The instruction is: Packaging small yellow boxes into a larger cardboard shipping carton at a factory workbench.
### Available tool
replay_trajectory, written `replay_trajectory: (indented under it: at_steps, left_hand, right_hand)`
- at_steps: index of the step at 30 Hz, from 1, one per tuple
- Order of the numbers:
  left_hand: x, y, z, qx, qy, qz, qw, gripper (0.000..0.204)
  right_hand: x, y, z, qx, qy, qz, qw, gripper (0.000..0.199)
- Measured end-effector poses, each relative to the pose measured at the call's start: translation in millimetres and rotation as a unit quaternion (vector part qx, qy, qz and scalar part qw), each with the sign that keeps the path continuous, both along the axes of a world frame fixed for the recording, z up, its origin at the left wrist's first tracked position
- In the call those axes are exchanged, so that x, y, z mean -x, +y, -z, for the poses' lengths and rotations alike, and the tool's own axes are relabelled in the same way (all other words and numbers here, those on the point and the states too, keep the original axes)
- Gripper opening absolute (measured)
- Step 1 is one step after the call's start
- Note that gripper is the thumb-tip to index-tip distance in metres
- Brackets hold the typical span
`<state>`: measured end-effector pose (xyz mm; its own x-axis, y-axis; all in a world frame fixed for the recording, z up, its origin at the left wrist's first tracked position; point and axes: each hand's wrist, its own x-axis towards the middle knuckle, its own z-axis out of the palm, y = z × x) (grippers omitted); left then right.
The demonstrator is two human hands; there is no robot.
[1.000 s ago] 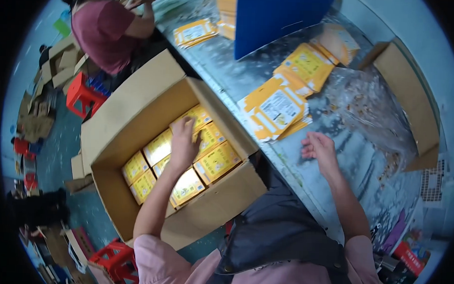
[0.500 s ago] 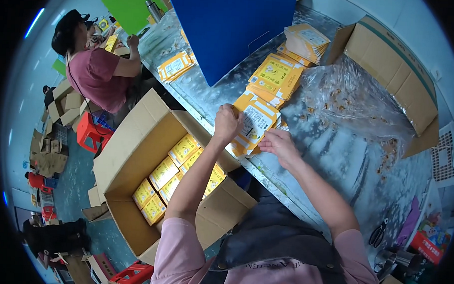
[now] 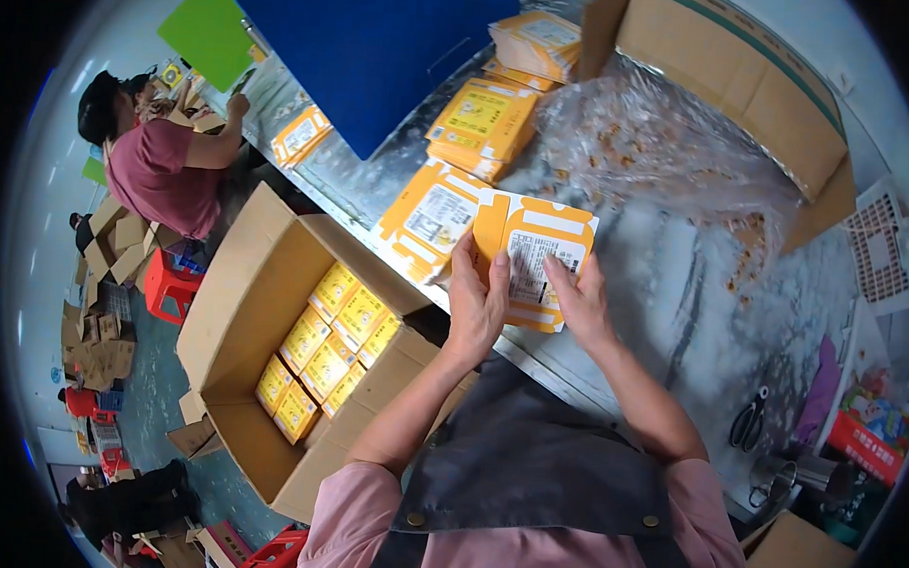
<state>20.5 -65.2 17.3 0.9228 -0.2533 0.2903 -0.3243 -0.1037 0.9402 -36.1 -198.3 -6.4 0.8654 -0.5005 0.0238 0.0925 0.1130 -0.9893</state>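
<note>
In the head view, you hold a flat yellow-and-white carton [image 3: 546, 223] in front of you, above the near edge of the table [image 3: 638, 340]. Your left hand [image 3: 477, 307] grips its left side, the thumb lying on the front near the label panel and the fingers close together along the left edge. Your right hand [image 3: 586, 304] pinches the right side, its thumb on the white label and its forefinger at the edge; the remaining fingertips are hidden behind, so you cannot tell how they sit. Whether you hold one sheet or several is also unclear.

Just beyond your left hand, a near pile of flat cartons [image 3: 417, 208] lies on the table, with a middle pile [image 3: 483, 120] and a far pile [image 3: 538, 45] behind it. A blue board [image 3: 372, 61] stands to their left. To the right, a clear plastic bag [image 3: 660, 141] with small brown pieces lies in front of an open cardboard box [image 3: 732, 88].

At your left, a large open carton [image 3: 241, 377] holds rows of yellow boxes [image 3: 330, 365]. Black-handled scissors [image 3: 747, 421] lie at your right, near a metal cup [image 3: 823, 480]. A co-worker [image 3: 163, 179] in a maroon top is farther left along the table.
</note>
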Motion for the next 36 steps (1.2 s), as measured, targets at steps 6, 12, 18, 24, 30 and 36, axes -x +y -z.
replay_trajectory:
  at_steps: [6, 12, 18, 24, 30, 36]
  left_hand:
    - [55.5, -33.0, 14.6, -0.051, 0.088, 0.022, 0.995, 0.048]
    - [89.7, -57.9, 16.8, -0.130, 0.027, 0.092, 0.987, 0.044]
    - [99.4, -63.2, 26.3, -0.113, -0.022, 0.122, 0.986, 0.057]
    - [101.6, -66.0, 20.8, -0.075, 0.038, 0.119, 0.989, 0.034]
    - [107.3, -71.2, 21.7, -0.012, 0.064, 0.130, 0.989, 0.032]
    - [101.1, -78.4, 20.3, 0.001, -0.006, 0.058, 0.998, 0.018]
  right_hand:
    - [58.7, -27.1, 23.2, -0.012, -0.014, 0.026, 0.999, 0.037]
    - [98.0, -47.5, 19.7, 0.005, 0.026, 0.037, 0.999, 0.044]
    - [113.5, -56.3, 13.2, 0.080, -0.072, 0.103, 0.989, 0.048]
    - [126.8, -57.0, 21.9, -0.001, -0.019, 0.101, 0.995, 0.026]
    - [135.8, -68.9, 17.9, 0.185, -0.012, 0.115, 0.976, 0.018]
    - [117.1, -74.7, 3.8, 0.319, -0.141, 0.152, 0.925, 0.016]
